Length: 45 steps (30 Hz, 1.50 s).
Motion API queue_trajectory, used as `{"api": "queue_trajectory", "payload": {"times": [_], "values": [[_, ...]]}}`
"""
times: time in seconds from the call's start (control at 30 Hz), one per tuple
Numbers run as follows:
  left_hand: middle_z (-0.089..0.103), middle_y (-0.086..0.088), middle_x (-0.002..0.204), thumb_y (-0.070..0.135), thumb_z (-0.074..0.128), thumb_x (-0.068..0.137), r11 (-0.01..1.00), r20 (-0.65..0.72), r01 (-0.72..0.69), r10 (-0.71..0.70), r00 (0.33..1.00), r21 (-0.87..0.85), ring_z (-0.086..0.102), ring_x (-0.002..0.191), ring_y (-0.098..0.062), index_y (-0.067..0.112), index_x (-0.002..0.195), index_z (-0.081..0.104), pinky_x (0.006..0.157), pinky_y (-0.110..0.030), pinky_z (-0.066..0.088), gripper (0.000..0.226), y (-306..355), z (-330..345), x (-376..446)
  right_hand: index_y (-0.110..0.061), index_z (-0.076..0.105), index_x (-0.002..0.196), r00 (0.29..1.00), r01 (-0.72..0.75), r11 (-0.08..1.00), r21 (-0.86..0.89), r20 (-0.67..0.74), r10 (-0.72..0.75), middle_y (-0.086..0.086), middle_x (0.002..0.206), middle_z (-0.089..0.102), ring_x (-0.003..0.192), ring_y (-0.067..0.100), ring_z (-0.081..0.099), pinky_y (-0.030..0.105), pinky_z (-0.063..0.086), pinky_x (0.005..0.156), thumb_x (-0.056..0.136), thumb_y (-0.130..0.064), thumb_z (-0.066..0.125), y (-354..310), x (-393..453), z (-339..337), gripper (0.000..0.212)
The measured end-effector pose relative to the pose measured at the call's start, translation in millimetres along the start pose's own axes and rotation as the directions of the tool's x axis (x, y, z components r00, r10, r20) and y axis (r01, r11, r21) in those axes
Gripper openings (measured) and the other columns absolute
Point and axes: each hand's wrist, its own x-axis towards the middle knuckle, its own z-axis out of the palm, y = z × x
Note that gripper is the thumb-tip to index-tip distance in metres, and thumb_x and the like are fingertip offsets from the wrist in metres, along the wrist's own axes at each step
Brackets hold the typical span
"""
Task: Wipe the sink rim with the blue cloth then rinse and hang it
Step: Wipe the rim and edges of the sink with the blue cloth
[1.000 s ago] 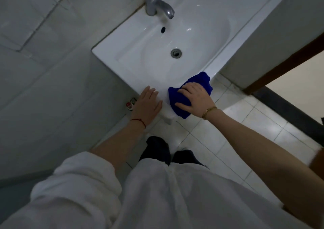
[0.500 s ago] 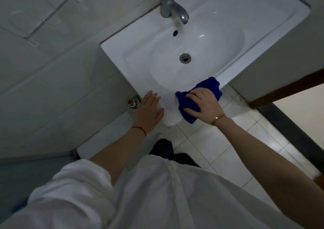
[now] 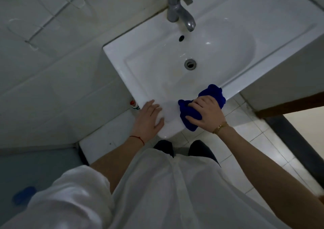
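A white ceramic sink (image 3: 121, 65) hangs on the tiled wall, with a grey metal tap (image 3: 178, 9) at its back and a round drain (image 3: 190, 64) in the basin. My right hand (image 3: 205, 113) presses a bunched blue cloth (image 3: 213, 92) onto the sink's front rim. The cloth sticks out beyond my fingers on both sides. Left of it, my left hand (image 3: 149, 118) lies flat on the same front rim, fingers slightly apart, holding nothing.
A small red-capped fitting (image 3: 133, 104) sits on the wall under the sink's left corner. White floor tiles (image 3: 249, 134) spread below. A dark threshold (image 3: 294, 141) and door frame lie to the right. A blue object (image 3: 23, 196) shows at the lower left.
The view has tilted so the sink sits lower and more central. My right hand with the cloth has stayed on the front rim, shifting slightly. My left hand has kept its place.
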Motion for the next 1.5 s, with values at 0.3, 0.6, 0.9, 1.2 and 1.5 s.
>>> {"api": "queue_trajectory", "payload": {"times": [0.3,0.6,0.9,1.2,1.5], "values": [[0.068,-0.013,0.11,0.028,0.065,0.091,0.974,-0.193,0.229,-0.224,0.955,0.004,0.058,0.12,-0.033,-0.002,0.109,0.069,0.116,-0.046,0.033,0.035,53,29,8,-0.019,0.062,0.118,0.993,0.081,0.995,0.049,0.079,-0.085,0.001,0.116,0.063,0.11,0.024,0.054,0.039,0.028,0.107,0.082,-0.063,0.052,91,3,-38,0.058],[0.062,-0.014,0.127,0.045,0.05,0.093,0.865,-0.144,0.501,-0.498,0.855,-0.021,0.054,0.123,-0.031,0.003,0.122,0.063,0.115,-0.044,0.034,0.053,131,61,11,-0.018,0.054,0.13,0.948,0.217,0.976,-0.026,0.244,-0.204,0.005,0.125,0.059,0.114,0.03,0.053,0.046,0.032,0.105,0.08,-0.073,0.044,214,16,-83,0.075],[0.064,-0.01,0.113,0.05,0.056,0.087,0.804,-0.2,0.594,-0.584,0.787,-0.011,0.055,0.105,-0.024,0.006,0.125,0.059,0.098,-0.037,0.043,0.058,166,64,26,-0.02,0.048,0.136,0.825,0.436,0.897,0.072,0.366,-0.43,0.002,0.127,0.056,0.112,0.025,0.051,0.041,0.03,0.103,0.082,-0.073,0.045,150,34,-62,0.076],[0.064,-0.007,0.113,0.055,0.055,0.085,0.8,-0.171,0.601,-0.591,0.788,0.003,0.055,0.104,-0.023,0.01,0.125,0.058,0.096,-0.035,0.043,0.061,165,60,28,-0.02,0.049,0.135,0.897,0.338,0.941,0.026,0.293,-0.33,0.007,0.128,0.057,0.115,0.031,0.052,0.047,0.034,0.102,0.078,-0.074,0.044,258,27,-95,0.079],[0.065,-0.006,0.117,0.055,0.057,0.085,0.848,-0.138,0.528,-0.527,0.838,-0.033,0.058,0.109,-0.021,0.011,0.128,0.058,0.097,-0.03,0.044,0.062,167,64,42,-0.019,0.052,0.133,0.861,0.395,0.917,0.061,0.324,-0.392,0.004,0.122,0.059,0.11,0.027,0.052,0.043,0.032,0.101,0.078,-0.071,0.054,179,29,-72,0.076]]}}
